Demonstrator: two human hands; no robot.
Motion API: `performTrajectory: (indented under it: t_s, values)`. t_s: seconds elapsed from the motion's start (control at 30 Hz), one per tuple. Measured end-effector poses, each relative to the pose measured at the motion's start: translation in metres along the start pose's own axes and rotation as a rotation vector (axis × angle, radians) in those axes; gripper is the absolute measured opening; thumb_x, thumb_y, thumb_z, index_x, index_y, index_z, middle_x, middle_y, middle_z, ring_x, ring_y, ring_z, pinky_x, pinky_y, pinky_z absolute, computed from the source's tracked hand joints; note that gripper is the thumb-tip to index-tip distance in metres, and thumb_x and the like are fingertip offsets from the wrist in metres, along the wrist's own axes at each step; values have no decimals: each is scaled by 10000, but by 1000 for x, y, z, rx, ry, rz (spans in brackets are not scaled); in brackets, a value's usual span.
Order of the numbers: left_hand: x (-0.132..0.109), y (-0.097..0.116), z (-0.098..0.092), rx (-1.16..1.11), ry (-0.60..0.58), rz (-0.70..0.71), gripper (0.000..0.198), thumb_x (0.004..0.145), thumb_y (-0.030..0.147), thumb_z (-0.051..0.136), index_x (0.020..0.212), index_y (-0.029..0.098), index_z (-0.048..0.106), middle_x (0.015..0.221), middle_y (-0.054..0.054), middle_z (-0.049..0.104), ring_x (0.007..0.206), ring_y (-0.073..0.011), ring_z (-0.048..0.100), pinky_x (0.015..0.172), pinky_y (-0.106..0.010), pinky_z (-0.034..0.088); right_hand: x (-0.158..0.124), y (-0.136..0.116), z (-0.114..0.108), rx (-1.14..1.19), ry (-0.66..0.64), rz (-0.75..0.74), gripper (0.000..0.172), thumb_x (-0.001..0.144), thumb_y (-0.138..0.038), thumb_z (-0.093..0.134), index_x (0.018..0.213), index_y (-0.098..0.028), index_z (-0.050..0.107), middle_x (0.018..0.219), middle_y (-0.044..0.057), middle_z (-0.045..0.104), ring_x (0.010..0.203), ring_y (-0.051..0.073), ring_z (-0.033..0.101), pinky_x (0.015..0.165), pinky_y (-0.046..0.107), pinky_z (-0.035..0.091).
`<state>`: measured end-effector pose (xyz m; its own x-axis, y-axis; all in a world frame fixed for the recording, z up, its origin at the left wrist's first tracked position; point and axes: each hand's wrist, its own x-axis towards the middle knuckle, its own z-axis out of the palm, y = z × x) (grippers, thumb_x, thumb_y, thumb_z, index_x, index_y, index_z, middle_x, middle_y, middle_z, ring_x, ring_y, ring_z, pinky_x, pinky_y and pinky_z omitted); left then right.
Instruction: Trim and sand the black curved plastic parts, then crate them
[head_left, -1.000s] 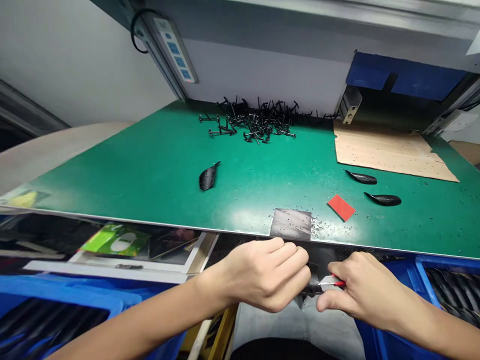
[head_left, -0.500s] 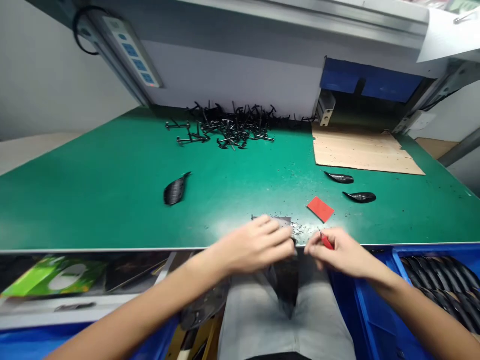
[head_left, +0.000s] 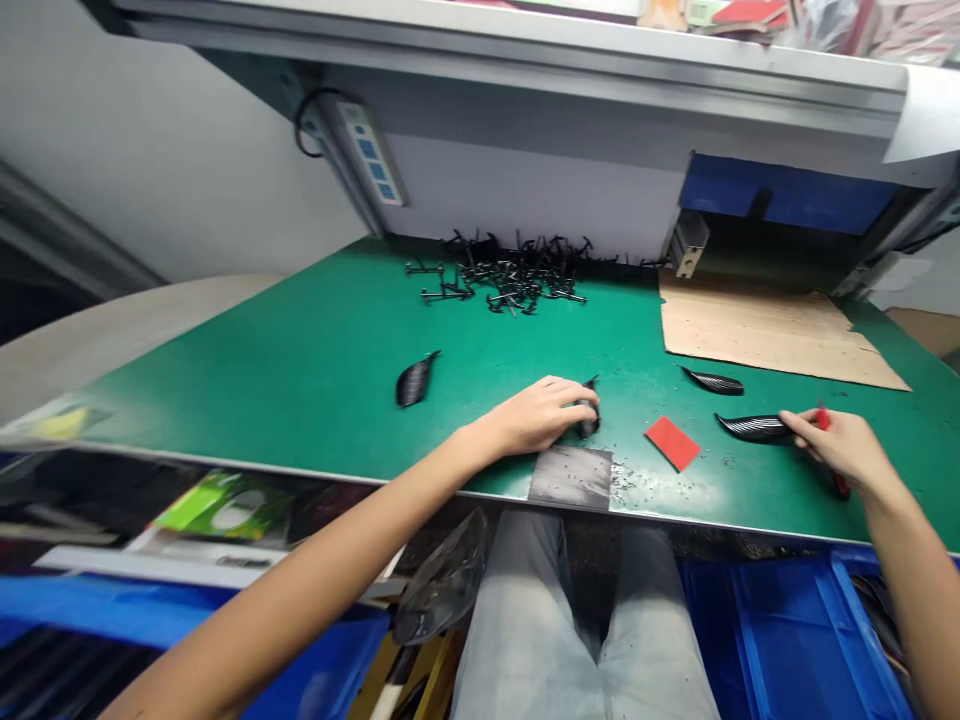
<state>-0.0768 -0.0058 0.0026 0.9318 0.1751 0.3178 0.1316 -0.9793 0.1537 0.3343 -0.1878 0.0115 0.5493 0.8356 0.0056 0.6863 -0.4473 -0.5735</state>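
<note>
The left hand (head_left: pixel 536 418) rests on the green table mat (head_left: pixel 315 370), fingers curled shut around a small black piece (head_left: pixel 589 422). The right hand (head_left: pixel 840 450) grips a red-handled knife (head_left: pixel 823 420), its fingertips touching a striped black leaf-shaped piece (head_left: pixel 754 428). Between the hands lie a red square (head_left: pixel 673 443) and black crumbs (head_left: pixel 645 487). Beyond the fingers are a heap of black spiky bits (head_left: pixel 499 275), a cardboard sheet (head_left: pixel 765 330) and a wall-mounted power strip (head_left: pixel 367 150).
</note>
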Motion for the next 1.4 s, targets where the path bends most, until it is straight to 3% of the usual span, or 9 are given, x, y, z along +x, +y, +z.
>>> performTrajectory:
  t_s: [0.13,0.2,0.3,0.43,0.6,0.77,1.1,1.27,1.4]
  values:
    - [5,66,-3,-312,369,-321,204,955,231,459,1011,131,628,1053,-114,680,1017,-210,603,942,-392,460,-21,-20,-8,311,-147,-45,540,812,-748,622,692,-222,599,580,33,496,451,130,422,418,318,330]
    - [12,100,4,-621,428,-452,263,949,353,518,1077,133,586,1092,-122,657,1023,-213,599,927,-389,472,-33,-38,3,488,-246,-54,433,814,-650,715,727,-233,636,558,17,459,443,131,438,392,297,353]
    - [19,136,20,-1299,272,-587,412,947,510,532,1152,153,512,1068,-117,647,892,-181,638,797,-339,504,-58,-75,37,659,-388,-216,410,787,-600,768,697,-224,629,569,9,480,435,128,435,366,265,389]
    - [7,149,25,-1900,35,-558,524,884,655,555,955,135,546,659,-8,565,494,-98,519,521,-233,411,-89,-126,73,666,-616,-522,381,871,-546,715,767,-189,631,727,43,590,536,137,522,440,240,436]
    - [-20,139,-19,-1730,34,-813,340,912,447,535,873,116,599,490,39,485,351,-61,378,378,-177,267,-108,-143,67,493,-379,-609,416,1039,-569,406,1135,-210,594,973,82,652,564,126,513,481,238,448]
    - [-28,139,-52,-1592,-115,-937,244,797,291,444,836,111,604,437,34,482,304,-71,336,336,-168,249,-144,-147,57,58,-250,-869,286,1087,-409,395,1077,-223,612,900,24,706,725,150,666,628,234,476]
    - [-21,157,-65,-1443,-369,-911,198,776,297,387,709,163,516,450,42,464,319,-76,345,357,-175,274,-168,-163,70,-305,111,-973,755,997,-750,117,668,-190,502,533,-11,502,431,125,503,465,292,216]
    - [-17,156,-69,-1261,-485,-937,197,794,291,390,744,172,539,479,42,481,348,-98,393,365,-184,311,-168,-148,82,-404,40,-949,827,964,-782,68,663,-183,553,506,24,549,396,141,500,475,307,153]
    - [-14,157,-69,-1096,-550,-950,216,809,301,395,749,174,559,523,26,506,382,-111,415,367,-197,332,-170,-138,91,-438,-198,-919,848,913,-847,109,648,-188,574,481,44,569,364,153,470,489,321,99]
